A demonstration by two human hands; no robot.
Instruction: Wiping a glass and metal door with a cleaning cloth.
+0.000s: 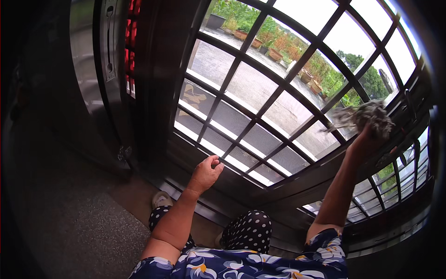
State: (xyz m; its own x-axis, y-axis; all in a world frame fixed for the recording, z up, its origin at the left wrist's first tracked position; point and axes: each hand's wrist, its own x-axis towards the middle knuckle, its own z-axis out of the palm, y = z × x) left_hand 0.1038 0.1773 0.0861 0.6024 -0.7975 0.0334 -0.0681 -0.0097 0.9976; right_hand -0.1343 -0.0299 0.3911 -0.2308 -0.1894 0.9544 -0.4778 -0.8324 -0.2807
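A metal door with a barred grid (pixel 256 118) and mesh screen stands before me. At its right side, my right hand (pixel 366 137) is closed around a bunched grey cloth (pixel 374 117); loose strands of the cloth hang leftward over the bars and look blurred. My left hand (pixel 208 174) is by the lower edge of the grid, fingers loosely curled with thumb and forefinger a little apart, and nothing in it. Whether its fingertips touch the frame I cannot tell. Just beyond the cloth is a dark door handle (pixel 410 104).
To the left stands a shiny metal door panel with a lock plate (pixel 110 38). A second barred section (pixel 386 181) is at lower right. Speckled stone floor (pixel 101 223) lies at lower left. Potted plants (pixel 275 54) line the paved area outside.
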